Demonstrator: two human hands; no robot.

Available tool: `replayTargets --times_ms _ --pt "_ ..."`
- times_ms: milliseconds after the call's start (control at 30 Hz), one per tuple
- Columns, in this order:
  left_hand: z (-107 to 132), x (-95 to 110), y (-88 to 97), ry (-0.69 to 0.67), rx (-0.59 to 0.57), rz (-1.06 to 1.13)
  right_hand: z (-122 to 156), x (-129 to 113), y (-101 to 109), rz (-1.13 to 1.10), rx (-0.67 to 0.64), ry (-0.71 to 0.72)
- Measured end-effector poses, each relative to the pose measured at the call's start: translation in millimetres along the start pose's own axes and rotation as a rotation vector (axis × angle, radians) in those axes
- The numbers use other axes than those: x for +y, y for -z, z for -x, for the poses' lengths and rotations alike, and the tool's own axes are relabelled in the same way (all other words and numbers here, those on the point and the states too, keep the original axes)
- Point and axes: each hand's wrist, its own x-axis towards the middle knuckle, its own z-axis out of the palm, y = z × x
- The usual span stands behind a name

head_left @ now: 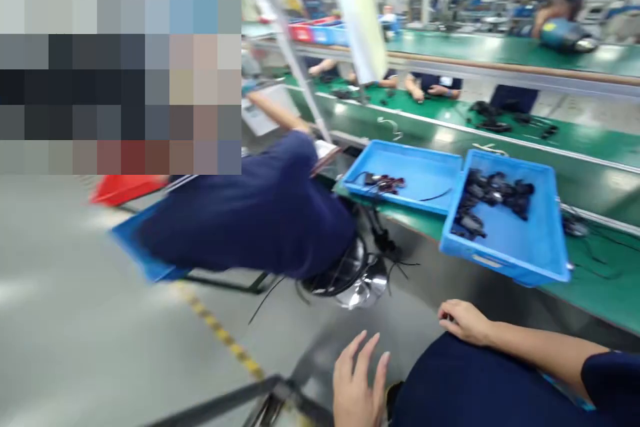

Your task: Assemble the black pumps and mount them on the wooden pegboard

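My left hand [359, 380] is raised at the bottom centre with its fingers spread and nothing in them. To its right, my right hand [465, 321] hangs in front of my dark blue clothing, below the bench edge. Its fingers are loosely curled, with a gap between thumb and fingers, and no held thing shows. Nearest to it, a blue tray [505, 260] stands on the bench and holds several black parts [495, 190]. Beside that, a second blue tray [430, 167] contains a small bundle of dark reddish cables [385, 182]. Neither hand touches a tray.
A co-worker in dark blue [260, 207] bends close on the left, near shiny round metal pieces [363, 283] and black cables. A dark metal frame [225, 403] crosses the lower left. The green bench [610, 293] runs along the right. Other people sit beyond it.
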Motion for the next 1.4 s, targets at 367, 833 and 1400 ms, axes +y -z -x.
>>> replayTargets --times_ms 367,833,1400 --pt "-184 383 -196.6 -0.883 -0.673 0.143 253 198 92 -0.232 0.636 -0.715" --pt "-153 536 -414.9 -0.997 -1.245 -0.594 416 377 157 0.016 1.300 -1.503" --pt "-209 570 -458.3 -1.236 -1.181 -0.496 445 436 150 0.090 1.321 -1.579"
